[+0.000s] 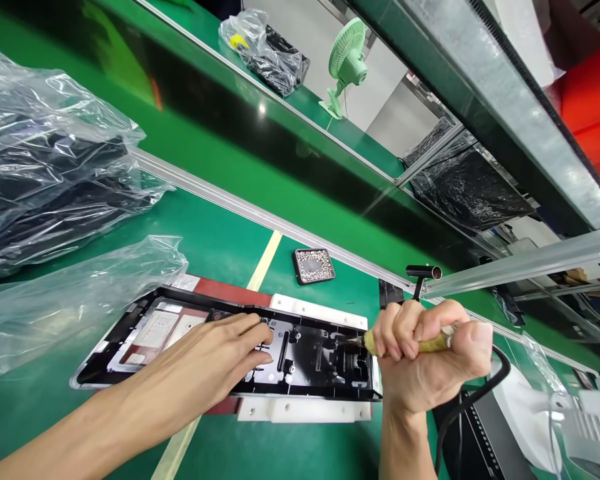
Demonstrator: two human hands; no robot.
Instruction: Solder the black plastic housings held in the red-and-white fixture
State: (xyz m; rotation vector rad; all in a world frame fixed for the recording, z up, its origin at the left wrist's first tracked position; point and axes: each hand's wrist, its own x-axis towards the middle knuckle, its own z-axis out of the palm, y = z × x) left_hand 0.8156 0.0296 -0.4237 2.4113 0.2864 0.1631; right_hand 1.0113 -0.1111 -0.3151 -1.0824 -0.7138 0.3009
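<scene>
A long black plastic housing [305,360] lies flat in front of me, with metal brackets and slots inside it. My left hand [230,347] rests palm-down across its middle, fingers stretched out and the thumb apart, touching the parts inside. Closed around the yellow grip of a corded electric screwdriver [433,343] is my right hand [415,353]. The screwdriver's metal tip points into the housing's right end; its exact contact point is too small to make out. Under the housing sits a fixture with a red-brown base [220,290] and white blocks [305,410].
A small black tray of screws [314,265] sits beyond the housing. Plastic-wrapped dark parts [55,173] are piled at left. A metal rail [260,217] and a green panel edge the bench. At right are a black cable [473,400] and a white fan [580,427].
</scene>
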